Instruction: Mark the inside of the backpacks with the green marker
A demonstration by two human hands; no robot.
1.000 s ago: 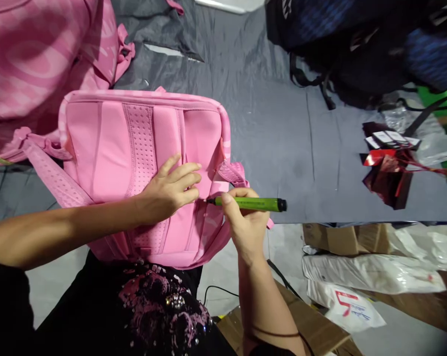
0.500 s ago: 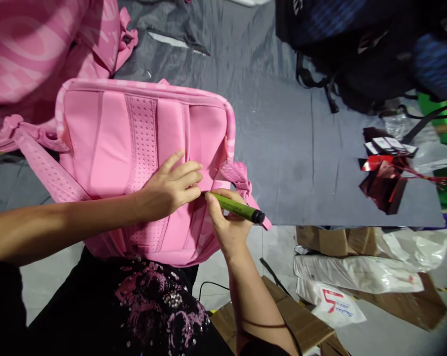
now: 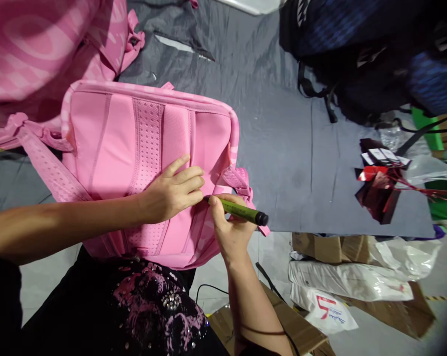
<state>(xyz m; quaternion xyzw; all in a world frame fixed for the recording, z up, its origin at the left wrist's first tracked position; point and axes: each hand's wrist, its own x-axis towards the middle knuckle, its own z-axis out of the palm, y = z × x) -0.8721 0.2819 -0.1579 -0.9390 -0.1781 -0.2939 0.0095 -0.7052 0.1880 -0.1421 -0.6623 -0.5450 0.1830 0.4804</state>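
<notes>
A pink backpack [image 3: 115, 133] lies back side up on the grey table [image 3: 283, 148], its padded panel facing me. My left hand [image 3: 171, 190] rests on the lower right of the panel, fingers curled and pressing the fabric down. My right hand [image 3: 229, 227] pinches a green pen-shaped tool [image 3: 240, 211] with a black end. The tool's tip touches the backpack just beside my left fingertips, near the pink strap loop [image 3: 238, 178].
More pink backpacks [image 3: 34, 44] pile up at the back left. Dark blue and black bags [image 3: 368, 49] sit at the back right. Red and black hang tags [image 3: 379, 183] lie near the table's right edge. Cardboard boxes [image 3: 338, 247] and plastic bags [image 3: 349, 282] are on the floor below.
The green tool has tilted from level to slanting down to the right, with its tip staying at the backpack beside my left fingers. My left hand has stayed in place.
</notes>
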